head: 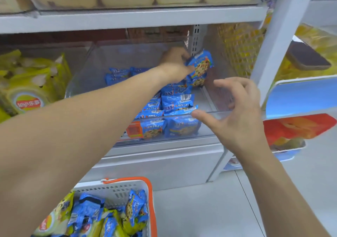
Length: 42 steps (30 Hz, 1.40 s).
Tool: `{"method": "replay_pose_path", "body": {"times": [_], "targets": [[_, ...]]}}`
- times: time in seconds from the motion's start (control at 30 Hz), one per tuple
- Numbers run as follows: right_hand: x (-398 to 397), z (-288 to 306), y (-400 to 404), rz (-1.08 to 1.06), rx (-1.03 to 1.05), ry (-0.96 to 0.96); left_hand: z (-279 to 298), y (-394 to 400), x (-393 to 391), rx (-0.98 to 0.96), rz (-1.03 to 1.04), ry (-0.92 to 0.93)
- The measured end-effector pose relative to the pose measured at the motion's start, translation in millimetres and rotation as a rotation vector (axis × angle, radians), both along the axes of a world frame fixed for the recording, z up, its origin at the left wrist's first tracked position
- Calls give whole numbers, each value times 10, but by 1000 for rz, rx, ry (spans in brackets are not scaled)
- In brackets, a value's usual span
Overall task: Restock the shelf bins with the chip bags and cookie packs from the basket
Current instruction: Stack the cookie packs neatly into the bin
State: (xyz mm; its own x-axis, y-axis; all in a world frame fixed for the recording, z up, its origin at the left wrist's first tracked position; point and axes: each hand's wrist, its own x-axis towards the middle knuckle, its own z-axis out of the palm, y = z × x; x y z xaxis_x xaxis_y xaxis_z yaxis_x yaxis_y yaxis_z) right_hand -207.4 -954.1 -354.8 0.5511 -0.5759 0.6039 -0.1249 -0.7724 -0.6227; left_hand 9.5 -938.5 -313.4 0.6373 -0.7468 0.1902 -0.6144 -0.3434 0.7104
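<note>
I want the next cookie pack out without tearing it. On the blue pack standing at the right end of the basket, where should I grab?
Probably pinch the top edge of the cookie pack from above: it stands upright in the basket, clear of its neighbours.

My left hand [176, 63] holds a blue cookie pack [201, 66] upright over the clear bin [209, 125]. More blue packs [175, 102] lie piled inside. The basket [127, 189] below holds blue packs and yellow chip bags [54, 218].

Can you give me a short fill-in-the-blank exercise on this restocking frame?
1. The left hand grips a blue ____ pack over the clear bin.
2. The right hand holds ____.
3. The basket has an ____ rim.
4. The chip bags left of the clear bin are ____.

Missing words: cookie; nothing; orange; yellow
</note>
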Motion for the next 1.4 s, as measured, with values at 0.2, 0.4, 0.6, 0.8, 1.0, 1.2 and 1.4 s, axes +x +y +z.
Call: {"method": "replay_pose_path", "body": {"times": [0.2, 0.4, 0.6, 0.8, 1.0, 1.2, 1.4], "targets": [[14, -16, 2, -1, 23, -31, -76, -43, 173, 216, -95, -238], [13, -17, 0, -8, 20, -27, -129, -165, 137, 356, -161, -369], [17, -26, 1, -10, 21, -30, -123, -234, 114, 250, -195, -373], [21, -29, 8, -6, 33, -35, -246, -254, 134, 113, -209, -287], [21, -33, 3, -11, 31, -31, -321, -343, 114, 156, -188, -413], [23, -17, 18, -23, 19, -25, -295, -341, 103, 180, -153, -405], [12, -6, 47, -18, 17, -9, -49, -49, 53, 173, -102, -336]]}}
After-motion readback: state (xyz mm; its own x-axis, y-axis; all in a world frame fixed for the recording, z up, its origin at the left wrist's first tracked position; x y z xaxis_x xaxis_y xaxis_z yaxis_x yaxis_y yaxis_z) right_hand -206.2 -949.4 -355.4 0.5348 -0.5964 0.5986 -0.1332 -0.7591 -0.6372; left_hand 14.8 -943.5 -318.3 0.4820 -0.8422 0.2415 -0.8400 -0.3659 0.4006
